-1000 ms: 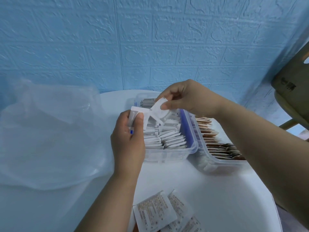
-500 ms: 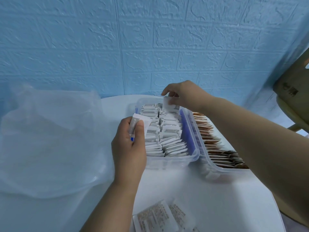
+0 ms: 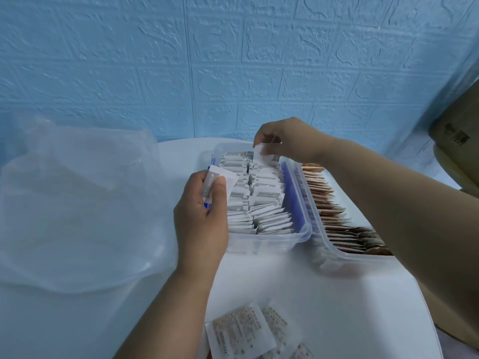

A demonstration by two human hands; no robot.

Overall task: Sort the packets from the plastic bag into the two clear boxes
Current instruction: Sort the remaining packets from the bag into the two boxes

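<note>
Two clear boxes stand side by side on the white table. The left box [image 3: 269, 242] is packed with rows of white packets [image 3: 261, 203]; the right box [image 3: 344, 255] holds brown packets [image 3: 334, 213]. My right hand [image 3: 287, 141] pinches one white packet [image 3: 264, 155] over the far end of the left box. My left hand [image 3: 202, 218] grips a small stack of white packets [image 3: 220, 178] at that box's left edge. The crumpled clear plastic bag [image 3: 77, 203] lies to the left.
Several loose white printed packets [image 3: 248, 332] lie at the table's near edge. The round white table [image 3: 324, 294] ends just behind the boxes at a blue textured wall. A cardboard box [image 3: 458, 141] stands at the far right.
My right hand has carried the single white packet from beside my left hand to the far end of the left box and lowered it. My left hand stayed put.
</note>
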